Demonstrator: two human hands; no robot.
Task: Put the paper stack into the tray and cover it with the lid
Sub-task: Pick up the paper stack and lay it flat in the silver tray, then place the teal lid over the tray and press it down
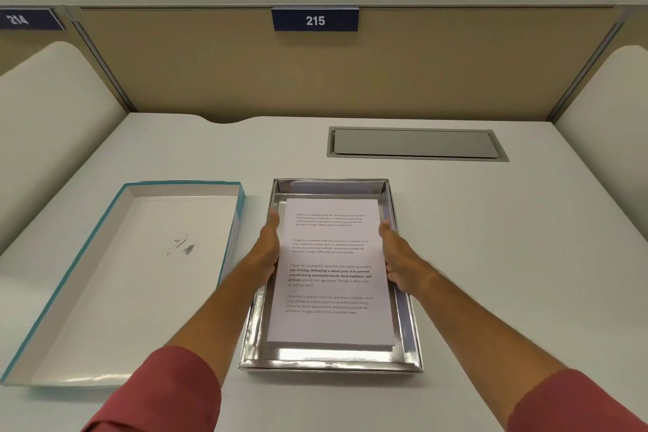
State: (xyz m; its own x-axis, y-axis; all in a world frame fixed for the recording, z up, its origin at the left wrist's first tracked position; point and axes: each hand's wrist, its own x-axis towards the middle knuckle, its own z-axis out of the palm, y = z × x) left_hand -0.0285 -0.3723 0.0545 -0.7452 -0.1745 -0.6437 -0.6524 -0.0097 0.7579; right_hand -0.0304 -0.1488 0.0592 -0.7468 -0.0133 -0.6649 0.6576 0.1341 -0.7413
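White worktop [491, 238]: both hands, left hand [268, 252] and right hand [398, 256], grip the paper stack [329, 273] edges inside the silver tray [406, 333]; the teal lid [133, 273] lies left, upturned.

Both hands' fingers are hidden under the long sides of the paper stack [331, 270], so the grip cannot be judged. The stack covers most of the tray [406, 309] floor. The printed text is too blurred to read fully. Both red sleeves [164, 393] run off the bottom edge.
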